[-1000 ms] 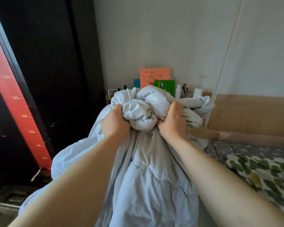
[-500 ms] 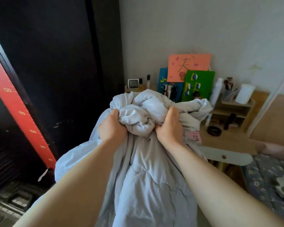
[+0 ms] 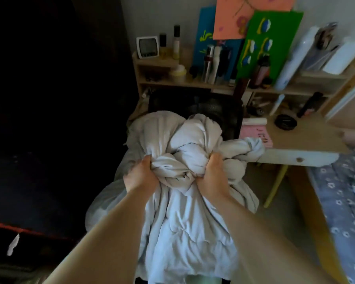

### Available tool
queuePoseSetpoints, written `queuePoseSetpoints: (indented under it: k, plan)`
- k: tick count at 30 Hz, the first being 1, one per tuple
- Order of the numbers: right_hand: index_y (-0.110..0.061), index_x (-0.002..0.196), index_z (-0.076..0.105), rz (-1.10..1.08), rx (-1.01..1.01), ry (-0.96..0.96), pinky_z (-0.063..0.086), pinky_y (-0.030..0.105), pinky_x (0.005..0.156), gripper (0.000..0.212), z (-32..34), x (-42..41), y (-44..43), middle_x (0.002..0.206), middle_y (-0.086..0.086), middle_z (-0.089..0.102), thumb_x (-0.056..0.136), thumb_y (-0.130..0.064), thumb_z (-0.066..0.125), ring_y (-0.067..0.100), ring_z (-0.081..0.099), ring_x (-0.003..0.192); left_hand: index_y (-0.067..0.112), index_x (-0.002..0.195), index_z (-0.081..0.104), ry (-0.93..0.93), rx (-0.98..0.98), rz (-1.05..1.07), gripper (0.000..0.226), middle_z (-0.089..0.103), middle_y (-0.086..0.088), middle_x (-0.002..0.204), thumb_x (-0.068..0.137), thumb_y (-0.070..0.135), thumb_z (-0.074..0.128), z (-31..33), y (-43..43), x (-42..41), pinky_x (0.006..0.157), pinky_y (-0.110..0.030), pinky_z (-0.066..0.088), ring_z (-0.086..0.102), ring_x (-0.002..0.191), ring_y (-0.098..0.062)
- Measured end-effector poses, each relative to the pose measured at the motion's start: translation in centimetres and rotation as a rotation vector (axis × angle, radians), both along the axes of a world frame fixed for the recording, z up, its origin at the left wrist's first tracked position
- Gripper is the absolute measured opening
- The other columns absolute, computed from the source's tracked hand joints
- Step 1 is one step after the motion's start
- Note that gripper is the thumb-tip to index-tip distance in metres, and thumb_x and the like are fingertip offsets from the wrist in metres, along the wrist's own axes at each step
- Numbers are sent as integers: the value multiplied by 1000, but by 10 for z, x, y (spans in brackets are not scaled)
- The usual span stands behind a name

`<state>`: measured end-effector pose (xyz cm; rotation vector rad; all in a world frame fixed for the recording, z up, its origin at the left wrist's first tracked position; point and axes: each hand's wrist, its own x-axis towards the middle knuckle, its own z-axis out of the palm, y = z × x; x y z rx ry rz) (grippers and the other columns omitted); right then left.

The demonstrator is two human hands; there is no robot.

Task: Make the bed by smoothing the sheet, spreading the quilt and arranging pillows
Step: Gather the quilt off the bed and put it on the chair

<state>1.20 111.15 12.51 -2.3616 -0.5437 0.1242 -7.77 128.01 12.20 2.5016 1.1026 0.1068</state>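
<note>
Before a cluttered desk (image 3: pixel 307 139), left hand (image 3: pixel 140 178) and right hand (image 3: pixel 212 177) clutched the bunched quilt (image 3: pixel 189 232): soft, bulky, probably light; best held by corners.

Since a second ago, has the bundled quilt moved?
Yes. The quilt has dropped from overlapping the green painting to well below it, before the black chair.

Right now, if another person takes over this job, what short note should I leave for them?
Hands: left hand and right hand both grip the bunched pale quilt, held up before the desk.
The bed with its flowered sheet lies at the right edge.
Done: nothing visible; quilt not spread.
Left: smooth the sheet, spread the quilt, arrange pillows (none clearly in view).
</note>
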Motion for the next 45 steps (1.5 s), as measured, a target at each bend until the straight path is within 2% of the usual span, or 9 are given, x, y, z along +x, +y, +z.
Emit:
queuePoseSetpoints:
  k: [4,9,14,18,23,28,33,39,45]
  plan:
    - [-5,122,37,-24,-89,81,50,46,75,50,-55,3,17,123,14,41,80,-7,65,37,57,90,31,135,42,46,-105,-1,44,52,-2,134,92,25,45,-57,14,6,98,-41,43,52,120,-29]
    - [-12,131,31,-75,-193,153,48,42,78,58,-92,16,28,137,11,34,82,-6,61,38,56,100,23,126,48,203,-192,-27,32,51,-4,136,94,26,43,-91,19,26,103,-40,38,47,126,-28]
    - [-14,141,22,-90,-364,256,46,44,84,66,-116,18,26,145,11,25,85,-4,56,38,55,108,18,127,46,367,-125,-157,37,49,-7,134,93,32,48,-111,15,25,99,-41,40,48,124,-27]
    - [-16,141,21,-71,-414,302,48,47,89,70,-105,18,21,148,8,19,84,-8,61,37,53,114,12,132,36,410,-103,-223,53,43,-11,137,89,36,54,-100,13,22,97,-42,42,45,125,-30]
    - [-17,136,24,-47,-495,299,49,40,78,74,-68,18,9,147,9,9,76,-9,67,38,57,102,14,139,27,503,-176,-249,93,37,-11,141,68,43,79,-61,10,20,101,-44,41,40,130,-32]
    - [-23,144,15,-30,-487,299,45,33,72,91,-41,16,-8,151,7,1,73,-18,73,32,53,112,13,140,15,576,-151,-212,115,31,-10,140,56,46,87,-27,1,16,95,-44,43,39,129,-30]
    - [-36,147,-15,10,-457,393,51,38,78,112,-51,5,-10,156,5,-19,75,-19,69,33,55,111,18,139,4,400,11,-210,102,11,-8,146,72,48,74,-39,-11,5,95,-47,41,33,129,-28]
    - [-36,147,-16,8,-482,440,47,50,94,105,-70,4,-10,157,4,-17,80,-16,63,38,41,129,21,144,6,443,-80,-244,87,5,-5,153,84,43,64,-56,-14,8,101,-50,38,31,132,-30]
    - [-38,149,-7,-4,-339,374,50,37,72,99,-38,12,-37,156,10,6,84,-14,63,35,54,113,9,146,0,401,-77,45,90,12,-14,149,84,40,57,-19,-48,23,110,-52,24,20,136,-30]
